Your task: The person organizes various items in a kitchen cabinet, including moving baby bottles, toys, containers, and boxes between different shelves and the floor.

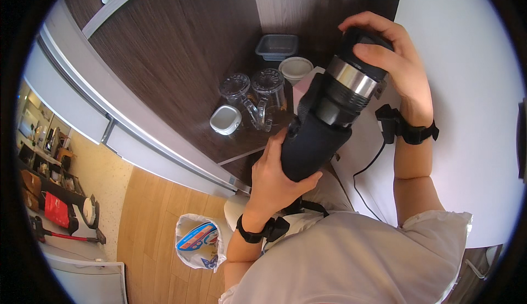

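A black-sleeved bottle, apparently a vacuum flask, is held tilted in front of me, its top pointing up and to the right. My left hand is wrapped around the lower part of the sleeve. At the upper end, my right hand grips the black cap, thumb on the near side and fingers over the far side. Below the cap runs a shiny steel band, then a ridged black section. Whether the cap sits tight or loose cannot be told. Both wrists wear black straps with small devices.
Behind the bottle, a dark wood-grain cabinet shelf holds two upturned glass mugs, a small white box, a round lidded container and a grey plastic tub. A lined waste bin stands on the wooden floor at lower left. A cable hangs by my right forearm.
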Tool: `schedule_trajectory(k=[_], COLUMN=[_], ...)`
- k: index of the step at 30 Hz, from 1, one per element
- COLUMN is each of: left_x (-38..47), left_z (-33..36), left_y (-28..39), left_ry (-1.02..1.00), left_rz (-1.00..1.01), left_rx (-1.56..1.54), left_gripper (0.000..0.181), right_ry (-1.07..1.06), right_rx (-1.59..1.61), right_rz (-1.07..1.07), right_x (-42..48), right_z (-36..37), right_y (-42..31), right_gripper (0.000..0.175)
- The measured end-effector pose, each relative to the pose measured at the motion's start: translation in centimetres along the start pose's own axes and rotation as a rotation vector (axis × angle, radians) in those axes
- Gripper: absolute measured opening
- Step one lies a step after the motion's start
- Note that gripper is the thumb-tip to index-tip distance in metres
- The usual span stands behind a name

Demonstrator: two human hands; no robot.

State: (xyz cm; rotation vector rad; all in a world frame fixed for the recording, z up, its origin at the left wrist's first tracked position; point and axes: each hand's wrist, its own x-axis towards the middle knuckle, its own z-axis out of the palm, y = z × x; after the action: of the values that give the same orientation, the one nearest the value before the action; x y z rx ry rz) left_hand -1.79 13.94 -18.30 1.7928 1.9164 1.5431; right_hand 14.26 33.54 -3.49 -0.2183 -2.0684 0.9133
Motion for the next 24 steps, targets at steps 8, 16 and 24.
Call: schedule_trajectory(k=[8, 16, 24], left_x=[-0.2, -4.2, -8.1], left_z=[0.4, 0.7, -1.5], left_y=[-1.9, -6.0, -9.2], left_ry=[-0.145, -0.051, -0.154], left_rz=[-0.23, -0.384, -0.448], left_rx=[-0.291, -0.981, -0.844], left_gripper=[0.082, 0.08, 0.09], right_ry=[-0.297, -0.39, -1.009], right_rx=[-0.283, -0.56, -1.372], right_rz=[-0.019, -0.106, 0.987], right_x=[0.9, 6.9, 13.9], right_z=[5.6, 3.2, 1.6], right_y=[1.1, 2.7, 13.0], right_gripper=[0.047, 0.046, 0.057])
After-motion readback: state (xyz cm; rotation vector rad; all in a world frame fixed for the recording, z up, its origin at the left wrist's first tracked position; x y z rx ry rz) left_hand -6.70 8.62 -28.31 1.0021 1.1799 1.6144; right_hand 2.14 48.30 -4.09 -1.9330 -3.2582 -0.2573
